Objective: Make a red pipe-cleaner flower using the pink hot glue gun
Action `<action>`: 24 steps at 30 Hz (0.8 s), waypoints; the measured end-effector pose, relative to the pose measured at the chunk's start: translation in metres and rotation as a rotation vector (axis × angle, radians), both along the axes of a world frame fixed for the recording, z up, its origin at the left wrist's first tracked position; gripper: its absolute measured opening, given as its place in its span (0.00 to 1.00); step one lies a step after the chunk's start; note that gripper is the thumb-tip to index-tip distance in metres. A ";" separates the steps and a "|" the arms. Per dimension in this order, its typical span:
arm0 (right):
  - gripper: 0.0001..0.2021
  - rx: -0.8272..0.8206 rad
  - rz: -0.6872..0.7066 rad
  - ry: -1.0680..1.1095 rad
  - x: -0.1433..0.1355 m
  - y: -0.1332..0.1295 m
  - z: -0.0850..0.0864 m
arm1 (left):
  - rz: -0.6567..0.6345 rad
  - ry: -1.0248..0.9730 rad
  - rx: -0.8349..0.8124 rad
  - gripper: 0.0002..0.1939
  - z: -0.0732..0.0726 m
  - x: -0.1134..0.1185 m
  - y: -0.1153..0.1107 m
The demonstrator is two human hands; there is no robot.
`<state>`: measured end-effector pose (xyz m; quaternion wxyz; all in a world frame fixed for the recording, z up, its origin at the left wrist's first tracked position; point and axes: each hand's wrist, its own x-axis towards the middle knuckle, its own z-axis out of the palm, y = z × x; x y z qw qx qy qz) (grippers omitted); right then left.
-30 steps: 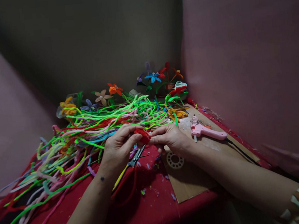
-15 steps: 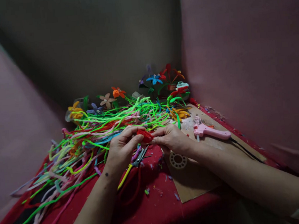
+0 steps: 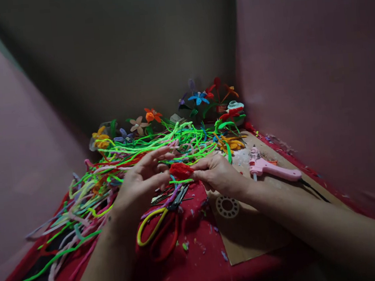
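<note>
A fuzzy red petal-like piece [image 3: 181,171], apparently of bent pipe cleaner, is pinched at its right end by my right hand [image 3: 215,173]. Just left of it, my left hand [image 3: 147,172] is open, thumb and fingers apart, with a small gap to the red piece. Below the hands lie scissors [image 3: 176,202] with one yellow and one red handle loop, on the red cloth [image 3: 203,244]. A purple pipe cleaner [image 3: 166,200] rests beside the blades.
Many loose pipe cleaners [image 3: 161,138] spread across the left and back. A pink glue gun [image 3: 275,170] lies on cardboard [image 3: 248,235], near a pale ring with holes [image 3: 227,207]. Finished pipe-cleaner flowers [image 3: 198,98] stand along the back wall.
My left hand has let go of the red piece and drawn back left, its fingers spreading. My right hand still pinches it. The view has shifted slightly, uncovering more of the scissors.
</note>
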<state>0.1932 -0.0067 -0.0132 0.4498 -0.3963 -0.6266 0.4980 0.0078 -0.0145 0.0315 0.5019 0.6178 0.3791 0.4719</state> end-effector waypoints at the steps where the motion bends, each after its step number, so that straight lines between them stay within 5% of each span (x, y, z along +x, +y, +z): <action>1: 0.09 0.040 -0.028 -0.035 0.001 0.001 -0.002 | 0.045 -0.040 0.046 0.20 0.004 -0.001 -0.002; 5: 0.08 0.204 -0.139 -0.136 0.007 0.005 -0.004 | 0.415 0.222 0.418 0.03 0.010 0.004 -0.012; 11: 0.08 0.312 -0.206 -0.245 0.011 0.002 -0.005 | 0.333 0.825 1.041 0.04 -0.010 0.027 -0.007; 14: 0.09 0.330 -0.204 -0.263 0.011 -0.001 -0.006 | 0.345 0.986 1.216 0.07 -0.020 0.030 0.000; 20: 0.09 0.329 -0.186 -0.222 0.011 -0.001 -0.010 | 0.260 0.890 1.220 0.08 -0.020 0.036 -0.011; 24: 0.09 0.020 -0.180 -0.001 0.013 0.004 -0.011 | 0.363 0.523 0.859 0.04 -0.008 0.034 -0.025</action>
